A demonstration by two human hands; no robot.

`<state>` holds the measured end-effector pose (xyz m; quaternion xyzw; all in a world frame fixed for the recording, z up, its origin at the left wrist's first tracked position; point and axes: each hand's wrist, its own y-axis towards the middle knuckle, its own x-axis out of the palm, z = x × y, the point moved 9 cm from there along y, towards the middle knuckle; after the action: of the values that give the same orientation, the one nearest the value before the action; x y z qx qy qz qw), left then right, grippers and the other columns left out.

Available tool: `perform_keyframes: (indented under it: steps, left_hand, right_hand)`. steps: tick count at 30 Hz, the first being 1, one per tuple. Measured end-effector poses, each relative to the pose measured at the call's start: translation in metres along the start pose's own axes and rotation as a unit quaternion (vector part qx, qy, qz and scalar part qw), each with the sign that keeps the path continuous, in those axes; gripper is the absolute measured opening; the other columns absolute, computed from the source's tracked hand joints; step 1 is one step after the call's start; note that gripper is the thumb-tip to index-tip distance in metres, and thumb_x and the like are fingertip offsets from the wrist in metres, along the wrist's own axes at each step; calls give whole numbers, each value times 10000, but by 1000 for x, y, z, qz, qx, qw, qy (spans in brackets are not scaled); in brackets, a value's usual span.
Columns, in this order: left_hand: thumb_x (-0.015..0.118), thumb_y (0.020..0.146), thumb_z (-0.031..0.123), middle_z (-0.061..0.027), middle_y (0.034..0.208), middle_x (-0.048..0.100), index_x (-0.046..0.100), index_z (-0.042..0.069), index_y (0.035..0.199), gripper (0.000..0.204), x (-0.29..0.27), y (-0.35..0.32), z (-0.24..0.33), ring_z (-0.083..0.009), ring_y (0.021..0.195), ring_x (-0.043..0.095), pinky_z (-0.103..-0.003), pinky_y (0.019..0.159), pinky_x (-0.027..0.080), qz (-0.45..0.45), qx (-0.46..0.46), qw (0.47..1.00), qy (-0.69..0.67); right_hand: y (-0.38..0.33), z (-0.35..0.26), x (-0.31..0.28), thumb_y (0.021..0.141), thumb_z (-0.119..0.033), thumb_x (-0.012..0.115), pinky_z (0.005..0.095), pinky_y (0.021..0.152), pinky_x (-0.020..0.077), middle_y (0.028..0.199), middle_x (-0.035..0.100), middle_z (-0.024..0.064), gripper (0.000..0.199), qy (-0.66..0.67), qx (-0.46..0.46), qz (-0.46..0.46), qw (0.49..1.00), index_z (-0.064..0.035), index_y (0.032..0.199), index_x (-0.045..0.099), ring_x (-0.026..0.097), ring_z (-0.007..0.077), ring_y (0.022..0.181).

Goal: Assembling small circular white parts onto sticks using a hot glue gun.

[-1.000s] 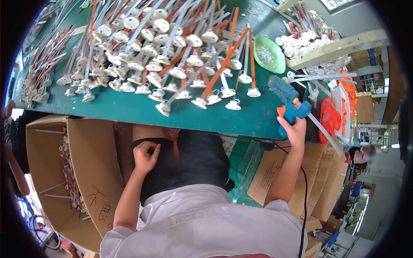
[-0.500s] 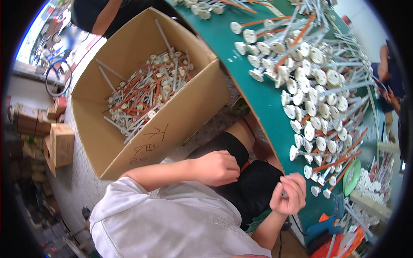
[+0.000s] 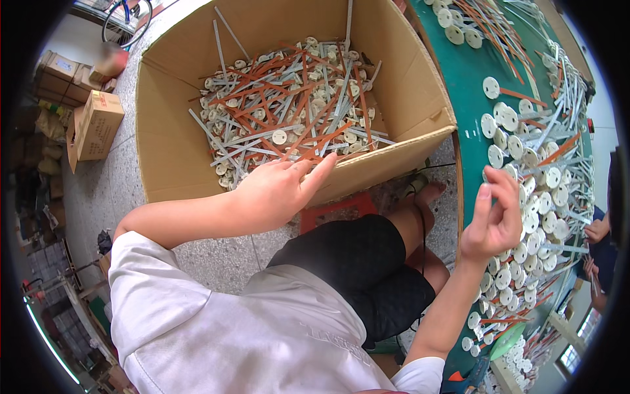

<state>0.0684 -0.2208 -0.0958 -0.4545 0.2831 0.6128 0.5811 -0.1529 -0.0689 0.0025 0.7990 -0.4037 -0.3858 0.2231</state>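
A grey speckled floor (image 3: 125, 190) runs under everything here, with a few small cardboard cartons (image 3: 92, 125) stacked off to the left and a bicycle wheel (image 3: 128, 16) at the top edge.

From the head view, a big open cardboard box (image 3: 407, 98) stands on the floor just beside a long green desk (image 3: 469, 85). The box is heaped with thin sticks (image 3: 289, 111), orange and grey, each ending in a small white disc; they lie criss-cross, long axes pointing every which way, many running diagonally from lower left to upper right. The desk on the right carries many more of the same sticks (image 3: 545, 164), spread in rows with their discs mostly toward the near edge and their stems pointing away to the right.

The person sits between box and desk in a white shirt (image 3: 262, 328) and black shorts (image 3: 367, 269). The left hand (image 3: 279, 190) reaches over the near wall of the box, fingers spread and flat, resting just above the pile and holding nothing. The right hand (image 3: 495, 220) hovers at the desk's edge, fingers loosely curled with thumb and fingertips close together; whether it pinches anything I cannot tell.

Another person's hand (image 3: 596, 231) shows at the far right.
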Motion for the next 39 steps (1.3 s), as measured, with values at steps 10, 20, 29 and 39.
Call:
perform_keyframes:
  steps: [10,20,29,39]
  left_hand:
    - [565,974,310,-132,903,654,662,-31,1004,355,8,43,-91,-221,814,621,-350,721,501,-33,-73,885,-459]
    - [680,860,215,-145,884,708,749,81,981,193,42,261,-235,-320,758,669,-427,705,538,182,18,982,47]
    - [645,879,185,-146,898,719,751,150,1060,213,106,327,-308,-316,842,692,-444,787,569,41,-146,982,116]
    - [687,793,219,-124,1106,694,709,192,1151,360,123,347,-318,-309,1027,664,-451,833,560,-87,-232,958,142]
  right_hand:
    - [57,53,124,743,-144,753,351,824,507,982,706,124,247,1,-44,-121,992,-24,946,679,650,268,965]
    - [53,53,133,675,-171,776,344,694,477,751,674,60,187,-57,-131,-131,981,-63,787,672,649,259,757]
    - [59,58,137,638,-137,779,331,652,458,712,644,48,183,-23,-89,-143,985,-68,739,642,624,254,700]
    - [62,61,136,637,-86,768,327,629,463,689,629,48,160,1,-70,-136,988,-66,721,634,608,251,676]
